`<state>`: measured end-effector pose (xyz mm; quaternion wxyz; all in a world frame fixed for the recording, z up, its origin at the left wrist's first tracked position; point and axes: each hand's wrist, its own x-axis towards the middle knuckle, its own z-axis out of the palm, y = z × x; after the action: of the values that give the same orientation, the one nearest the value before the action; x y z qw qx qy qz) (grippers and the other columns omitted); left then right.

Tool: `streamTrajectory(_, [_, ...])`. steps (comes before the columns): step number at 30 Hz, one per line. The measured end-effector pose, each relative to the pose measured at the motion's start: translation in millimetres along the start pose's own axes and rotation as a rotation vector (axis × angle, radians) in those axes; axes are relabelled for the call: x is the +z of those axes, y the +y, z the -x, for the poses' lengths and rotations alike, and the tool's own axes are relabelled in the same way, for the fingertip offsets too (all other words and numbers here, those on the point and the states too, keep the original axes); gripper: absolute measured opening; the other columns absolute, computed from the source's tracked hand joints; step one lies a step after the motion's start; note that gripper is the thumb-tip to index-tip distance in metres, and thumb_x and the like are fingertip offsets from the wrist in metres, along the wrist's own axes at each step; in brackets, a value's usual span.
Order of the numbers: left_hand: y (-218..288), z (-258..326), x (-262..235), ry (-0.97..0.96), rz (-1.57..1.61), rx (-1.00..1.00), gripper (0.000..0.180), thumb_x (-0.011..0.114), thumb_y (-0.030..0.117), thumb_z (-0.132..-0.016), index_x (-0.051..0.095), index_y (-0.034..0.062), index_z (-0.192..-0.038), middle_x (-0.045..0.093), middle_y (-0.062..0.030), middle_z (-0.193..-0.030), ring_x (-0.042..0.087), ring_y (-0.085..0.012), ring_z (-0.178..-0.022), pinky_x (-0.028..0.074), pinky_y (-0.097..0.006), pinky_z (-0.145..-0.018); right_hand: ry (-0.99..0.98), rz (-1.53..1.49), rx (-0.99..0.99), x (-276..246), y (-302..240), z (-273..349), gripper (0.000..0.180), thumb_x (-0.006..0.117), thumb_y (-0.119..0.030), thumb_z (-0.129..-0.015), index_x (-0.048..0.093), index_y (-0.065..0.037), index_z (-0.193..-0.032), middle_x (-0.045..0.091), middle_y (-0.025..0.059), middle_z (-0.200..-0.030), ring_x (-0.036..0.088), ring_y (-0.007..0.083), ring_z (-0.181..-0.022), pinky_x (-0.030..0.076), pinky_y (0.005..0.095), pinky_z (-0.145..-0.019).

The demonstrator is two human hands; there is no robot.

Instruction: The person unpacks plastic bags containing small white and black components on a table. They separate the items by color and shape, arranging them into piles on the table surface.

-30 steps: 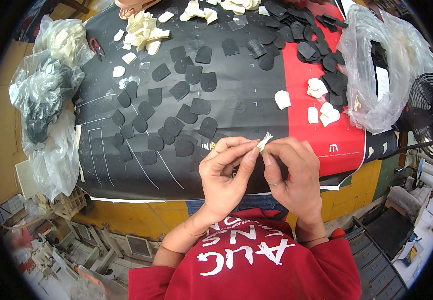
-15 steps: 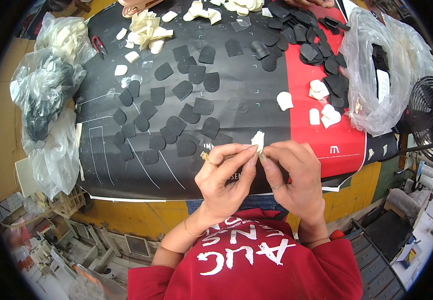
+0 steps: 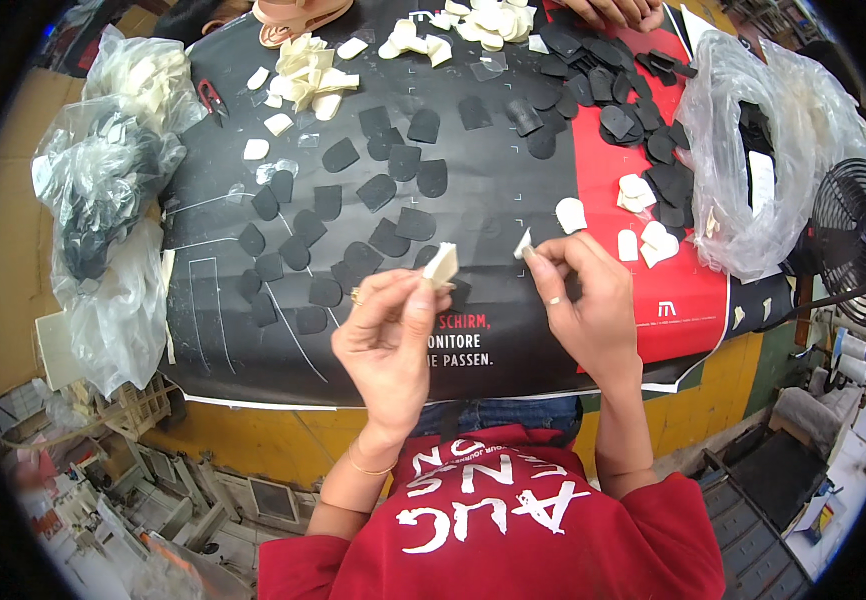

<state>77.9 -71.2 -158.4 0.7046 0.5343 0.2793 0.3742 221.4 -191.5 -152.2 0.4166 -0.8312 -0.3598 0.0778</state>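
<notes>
My left hand [image 3: 390, 340] pinches a cream rounded pad [image 3: 442, 264] upright between thumb and fingers, above the black part of the printed sheet. Apart from it, my right hand [image 3: 590, 310] has a small whitish scrap [image 3: 523, 243] between thumb and forefinger; whether it is backing film or another thin piece I cannot tell. Many black rounded pads [image 3: 377, 191] lie scattered left of and beyond my left hand. Past my right fingertips a single white pad [image 3: 571, 214] rests where black meets red, and a few more white pads [image 3: 658, 243] sit on the red strip.
Heaped black pads [image 3: 618, 122] and clear plastic bags [image 3: 723, 170] lie on the right, with a fan [image 3: 853, 230] beyond. More bags [image 3: 103, 200], red-handled snips [image 3: 212, 100] and cream pads [image 3: 308, 75] are at left and back. Another person's hands [image 3: 618, 12] rest at the far edge.
My hands have parted. The left moved left with the cream pad, and the right moved slightly up with the small whitish scrap, which now shows separately.
</notes>
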Motion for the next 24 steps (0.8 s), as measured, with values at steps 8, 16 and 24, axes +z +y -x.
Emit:
streamTrajectory(8, [-12, 16, 15, -0.067, 0.056, -0.156, 0.014, 0.063, -0.006, -0.092, 0.068, -0.0095, -0.105, 0.061, -0.0134, -0.111, 0.068, -0.0201, -0.094, 0.059, -0.027, -0.084, -0.032, -0.070, 0.096, -16, -26, 20, 0.015, 0.077, -0.010, -0.084, 0.066, 0.000, -0.086, 0.061, 0.0076, -0.076, 0.057, 0.0162, -0.059, 0.044, 0.0297, -0.054])
streamTrajectory(16, [-12, 18, 19, -0.208, -0.161, 0.010, 0.019, 0.064, -0.008, -0.090, 0.071, -0.0041, -0.108, 0.061, -0.0100, -0.111, 0.064, -0.0130, -0.096, 0.054, -0.021, -0.078, -0.155, 0.075, -0.192, -12, -36, 27, 0.016, 0.067, -0.010, -0.089, 0.064, -0.005, -0.104, 0.063, 0.0060, -0.091, 0.061, 0.0236, -0.077, 0.044, 0.0370, -0.066])
streamTrajectory(24, [-12, 20, 21, -0.218, -0.221, 0.032, 0.019, 0.066, -0.007, -0.090, 0.072, -0.0033, -0.107, 0.062, -0.0097, -0.108, 0.064, -0.0120, -0.094, 0.055, -0.022, -0.076, -0.118, 0.093, -0.209, -15, -35, 26, 0.009, 0.066, -0.008, -0.090, 0.064, -0.003, -0.097, 0.065, 0.0073, -0.086, 0.059, 0.0257, -0.068, 0.040, 0.0364, -0.060])
